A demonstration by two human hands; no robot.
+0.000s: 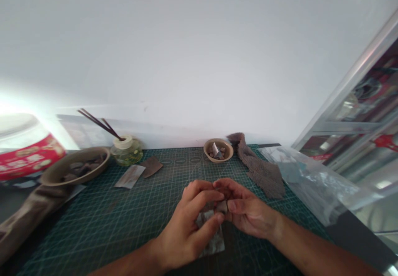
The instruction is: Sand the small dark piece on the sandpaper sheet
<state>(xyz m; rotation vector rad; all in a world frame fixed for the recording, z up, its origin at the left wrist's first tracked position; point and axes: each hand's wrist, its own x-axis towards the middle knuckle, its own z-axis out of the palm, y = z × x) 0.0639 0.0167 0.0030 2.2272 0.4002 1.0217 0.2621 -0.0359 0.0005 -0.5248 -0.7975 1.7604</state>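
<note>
My left hand (189,222) and my right hand (248,209) meet over the front middle of a green cutting mat (124,222). Between their fingertips is a small greyish-brown piece (222,207), pinched from both sides. Its exact kind is blurred and partly covered by the fingers. Beneath the hands lies a pale, worn-looking sheet (217,243), mostly hidden by my left hand. Beyond them stands a small tan bowl (209,156) with several brownish bits and a folded silvery scrap in it.
A grey-brown cloth (264,174) and clear plastic bags (320,189) lie right. At left are a large bowl of dark pieces (51,178), a reed diffuser (127,151), a pale sheet (129,176), a brown sheet (152,167) and a red-labelled container (31,156). A white wall (192,60) rises behind.
</note>
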